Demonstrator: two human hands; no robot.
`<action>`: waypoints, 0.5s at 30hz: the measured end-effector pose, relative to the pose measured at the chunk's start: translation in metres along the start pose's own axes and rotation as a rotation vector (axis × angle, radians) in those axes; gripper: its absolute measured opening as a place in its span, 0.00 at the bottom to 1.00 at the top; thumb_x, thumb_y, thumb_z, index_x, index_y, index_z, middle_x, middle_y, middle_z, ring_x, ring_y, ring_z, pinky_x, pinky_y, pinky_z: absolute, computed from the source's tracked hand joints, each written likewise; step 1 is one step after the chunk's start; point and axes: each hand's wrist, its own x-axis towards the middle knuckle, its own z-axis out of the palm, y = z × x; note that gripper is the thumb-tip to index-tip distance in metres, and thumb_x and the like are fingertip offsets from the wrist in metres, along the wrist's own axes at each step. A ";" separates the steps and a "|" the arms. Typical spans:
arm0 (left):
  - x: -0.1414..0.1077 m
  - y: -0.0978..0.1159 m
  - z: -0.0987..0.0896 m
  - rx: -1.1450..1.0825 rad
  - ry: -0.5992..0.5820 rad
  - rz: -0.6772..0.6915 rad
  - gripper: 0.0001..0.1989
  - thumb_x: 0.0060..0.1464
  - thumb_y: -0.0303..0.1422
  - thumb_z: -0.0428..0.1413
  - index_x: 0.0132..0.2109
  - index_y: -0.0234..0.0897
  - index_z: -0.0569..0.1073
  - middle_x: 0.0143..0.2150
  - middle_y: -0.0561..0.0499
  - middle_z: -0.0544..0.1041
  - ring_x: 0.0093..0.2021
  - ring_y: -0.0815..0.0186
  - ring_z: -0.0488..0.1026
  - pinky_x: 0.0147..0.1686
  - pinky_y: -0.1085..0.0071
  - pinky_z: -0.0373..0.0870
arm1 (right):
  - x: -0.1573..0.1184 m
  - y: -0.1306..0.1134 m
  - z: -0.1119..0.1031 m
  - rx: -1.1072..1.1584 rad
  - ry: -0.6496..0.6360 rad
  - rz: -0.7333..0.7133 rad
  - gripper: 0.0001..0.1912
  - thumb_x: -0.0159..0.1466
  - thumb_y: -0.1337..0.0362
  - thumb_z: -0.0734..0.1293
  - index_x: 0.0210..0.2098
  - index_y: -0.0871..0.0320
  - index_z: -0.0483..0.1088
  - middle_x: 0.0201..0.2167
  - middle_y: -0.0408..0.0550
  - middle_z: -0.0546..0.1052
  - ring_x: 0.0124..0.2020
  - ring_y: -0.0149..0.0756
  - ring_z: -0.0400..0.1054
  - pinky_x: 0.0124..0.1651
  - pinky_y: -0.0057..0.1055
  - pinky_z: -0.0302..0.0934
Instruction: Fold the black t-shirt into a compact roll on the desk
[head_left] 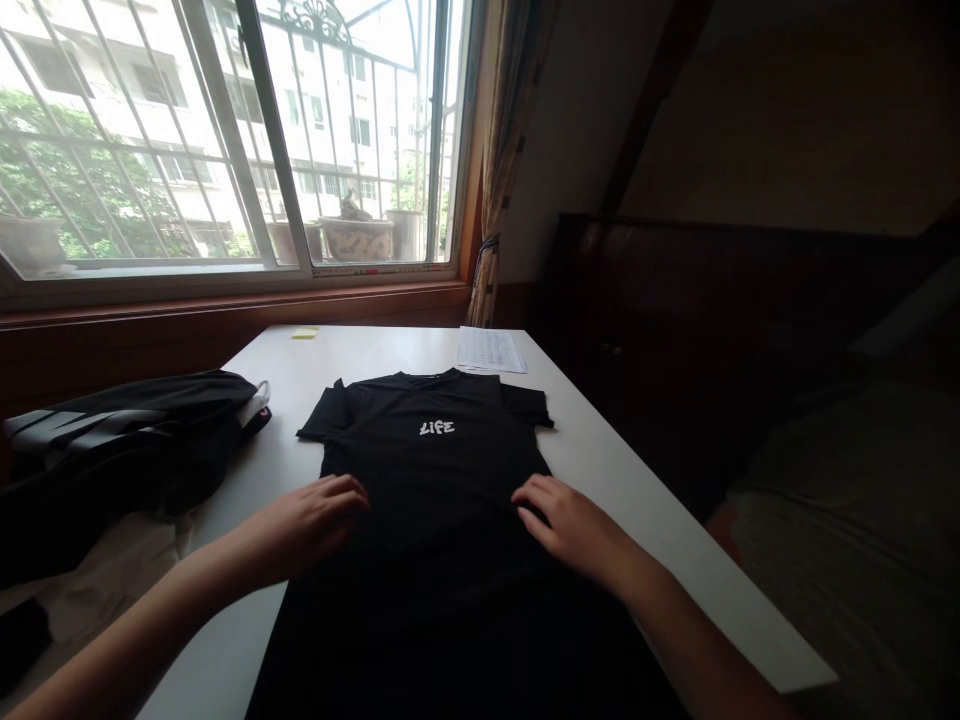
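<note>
A black T-shirt lies spread flat on the white table, its neckline toward the window and short sleeves out to each side. Small white lettering is printed on its chest. Over the shirt's left side is my left hand, fingers loosely bent and holding nothing I can see. My right hand is at the shirt's right edge, its thumb apart from the loosely curved fingers. Whether either hand touches the cloth, I cannot tell. The shirt's lower part is lost in shadow.
A pile of dark and pale clothes lies along the table's left side. Printed sheets and a yellow note lie near the far edge. Beyond is a barred window with a tied curtain. Dark furniture stands to the right.
</note>
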 end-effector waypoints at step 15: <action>0.125 -0.093 0.100 0.190 0.006 -0.482 0.31 0.69 0.50 0.40 0.73 0.43 0.53 0.75 0.48 0.48 0.75 0.54 0.41 0.70 0.47 0.39 | 0.066 0.001 0.097 -0.122 0.074 0.228 0.39 0.73 0.44 0.49 0.73 0.65 0.47 0.74 0.56 0.43 0.75 0.47 0.36 0.73 0.48 0.32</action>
